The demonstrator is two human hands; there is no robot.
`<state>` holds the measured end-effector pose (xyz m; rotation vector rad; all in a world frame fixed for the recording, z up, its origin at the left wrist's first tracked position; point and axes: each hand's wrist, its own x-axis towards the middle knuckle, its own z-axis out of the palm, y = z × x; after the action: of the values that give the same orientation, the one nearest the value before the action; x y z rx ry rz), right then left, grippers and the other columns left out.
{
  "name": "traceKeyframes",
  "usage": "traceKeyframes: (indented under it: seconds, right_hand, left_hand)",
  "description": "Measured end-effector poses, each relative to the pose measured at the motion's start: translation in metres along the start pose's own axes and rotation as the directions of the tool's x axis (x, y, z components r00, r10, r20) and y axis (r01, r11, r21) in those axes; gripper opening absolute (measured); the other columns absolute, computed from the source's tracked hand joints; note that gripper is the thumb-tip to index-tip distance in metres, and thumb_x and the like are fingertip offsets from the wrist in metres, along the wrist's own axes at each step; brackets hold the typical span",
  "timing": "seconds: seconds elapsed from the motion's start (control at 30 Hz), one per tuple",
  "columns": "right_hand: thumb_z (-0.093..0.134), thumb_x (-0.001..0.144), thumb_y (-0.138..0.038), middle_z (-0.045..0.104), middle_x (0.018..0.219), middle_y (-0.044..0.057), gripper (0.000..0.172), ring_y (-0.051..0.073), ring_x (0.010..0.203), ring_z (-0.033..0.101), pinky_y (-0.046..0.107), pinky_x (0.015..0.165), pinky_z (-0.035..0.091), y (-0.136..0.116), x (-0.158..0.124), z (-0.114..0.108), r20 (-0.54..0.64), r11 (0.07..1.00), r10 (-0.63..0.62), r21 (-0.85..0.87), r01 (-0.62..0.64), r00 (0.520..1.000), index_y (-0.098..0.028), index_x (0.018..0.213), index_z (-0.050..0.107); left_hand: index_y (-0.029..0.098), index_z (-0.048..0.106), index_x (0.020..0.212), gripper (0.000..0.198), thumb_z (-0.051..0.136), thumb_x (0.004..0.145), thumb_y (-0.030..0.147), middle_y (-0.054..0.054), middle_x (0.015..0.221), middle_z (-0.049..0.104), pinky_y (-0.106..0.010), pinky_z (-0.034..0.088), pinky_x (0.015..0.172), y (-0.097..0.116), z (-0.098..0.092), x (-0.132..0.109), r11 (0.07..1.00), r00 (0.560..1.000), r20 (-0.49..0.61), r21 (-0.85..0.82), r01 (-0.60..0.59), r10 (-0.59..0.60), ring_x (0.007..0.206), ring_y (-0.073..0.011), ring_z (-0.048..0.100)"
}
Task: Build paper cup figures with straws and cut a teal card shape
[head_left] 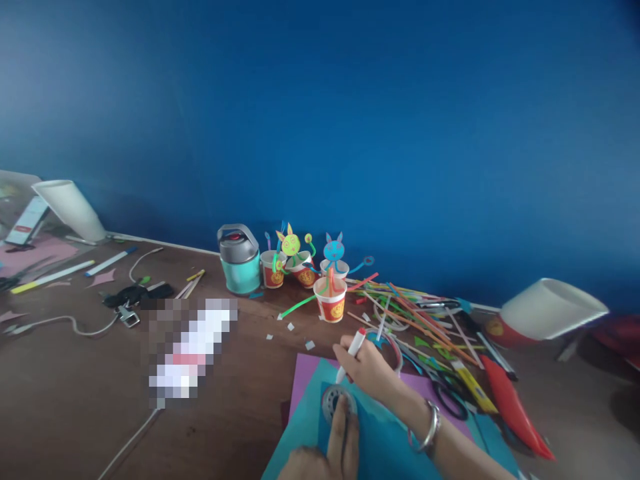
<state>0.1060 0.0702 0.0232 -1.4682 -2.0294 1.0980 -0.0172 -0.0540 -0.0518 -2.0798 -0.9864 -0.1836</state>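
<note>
My right hand [369,370] is closed around a white marker [357,347] with a red upper end. The marker's lower end points down at teal paper [303,440]. Just below it lies a round grey disc with small holes [330,402], set in a darker blue piece. Two stretched fingers of my left hand [333,453] press flat on this disc, while its other fingers are partly cut off by the bottom edge. Under the teal sheet, purple paper [303,373] sticks out.
Behind stand paper cups [331,310] with straw arms and paper animal faces, beside a turquoise flask [241,275]. Scissors [450,397], a yellow cutter [475,387], a red pointed packet [515,407] and many straws [425,320] lie right. A blurred-out phone [195,350] and cable lie left.
</note>
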Motion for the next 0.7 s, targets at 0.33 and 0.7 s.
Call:
traceKeyframes:
  seconds: [0.33,0.7]
  right_hand:
    - [0.042,0.088,-0.038,0.036,0.048,-0.007,0.032,0.011,0.045,0.037,0.024,0.044,0.028,0.016,-0.028,-0.001,-0.111,0.998,0.017,0.067,-0.010,0.994,-0.024,0.061,0.031]
    - [0.040,0.090,-0.047,0.043,0.054,-0.004,0.036,0.013,0.051,0.041,0.026,0.050,0.033,0.025,-0.068,0.009,-0.288,0.999,0.010,0.048,0.004,0.958,-0.023,0.063,0.037]
  left_hand:
    - [0.022,0.048,0.137,0.046,0.038,0.093,0.021,-0.016,0.134,0.053,-0.027,0.058,0.044,-0.004,-0.010,0.003,0.908,0.951,0.220,0.313,-0.280,0.217,0.047,-0.0143,0.066]
    - [0.020,0.043,0.140,0.058,0.052,0.083,0.019,-0.021,0.148,0.031,-0.027,0.056,0.043,-0.006,-0.011,-0.004,0.995,0.992,0.121,0.102,0.013,-0.026,0.040,-0.0088,0.058]
